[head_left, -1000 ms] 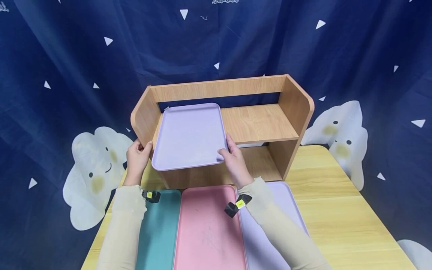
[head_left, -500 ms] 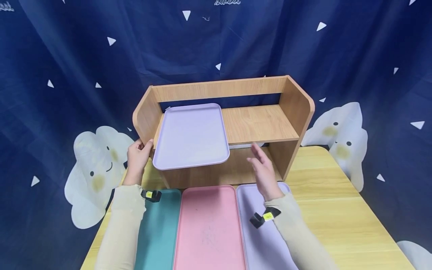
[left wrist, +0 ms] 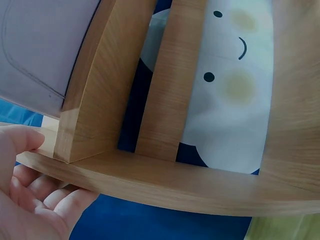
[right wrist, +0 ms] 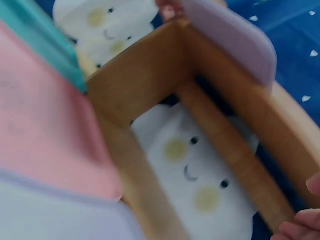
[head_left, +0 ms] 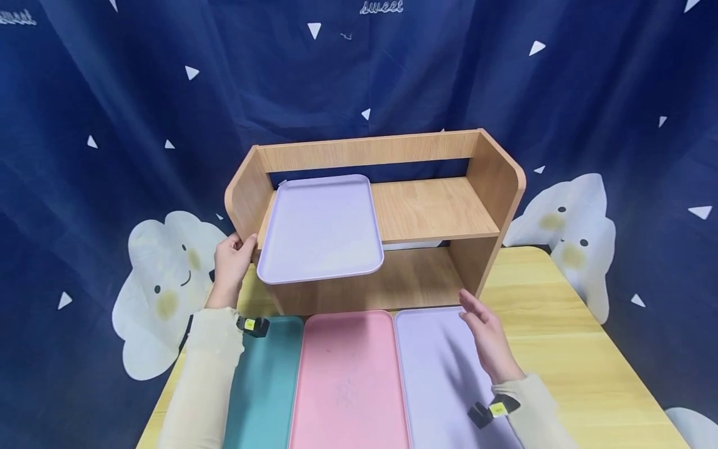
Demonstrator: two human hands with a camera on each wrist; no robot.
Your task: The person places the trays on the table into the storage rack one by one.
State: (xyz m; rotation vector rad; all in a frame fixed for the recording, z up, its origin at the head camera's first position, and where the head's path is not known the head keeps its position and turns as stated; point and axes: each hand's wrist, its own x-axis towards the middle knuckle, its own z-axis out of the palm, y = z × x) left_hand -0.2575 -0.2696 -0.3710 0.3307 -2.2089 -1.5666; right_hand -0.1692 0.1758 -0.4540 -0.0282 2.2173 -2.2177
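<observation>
A lilac tray [head_left: 321,228] lies on the upper board of a wooden shelf unit [head_left: 434,209], its front edge jutting past the board. My left hand [head_left: 232,262] grips the shelf's left side panel [left wrist: 150,180], thumb on the front edge and fingers curled behind. My right hand [head_left: 487,337] hovers open, fingers straight, above a second lilac tray [head_left: 437,374] on the table, holding nothing. In the right wrist view only fingertips [right wrist: 300,227] show beside the shelf frame [right wrist: 150,85].
A pink tray [head_left: 348,380] and a teal tray [head_left: 263,386] lie side by side left of the lilac one on the yellow wooden table [head_left: 566,349]. A dark blue curtain with white clouds [head_left: 162,280] hangs behind.
My right hand let go of the shelf tray's front corner and drew back down and to the right, over the lilac tray on the table. The left hand stayed on the shelf side.
</observation>
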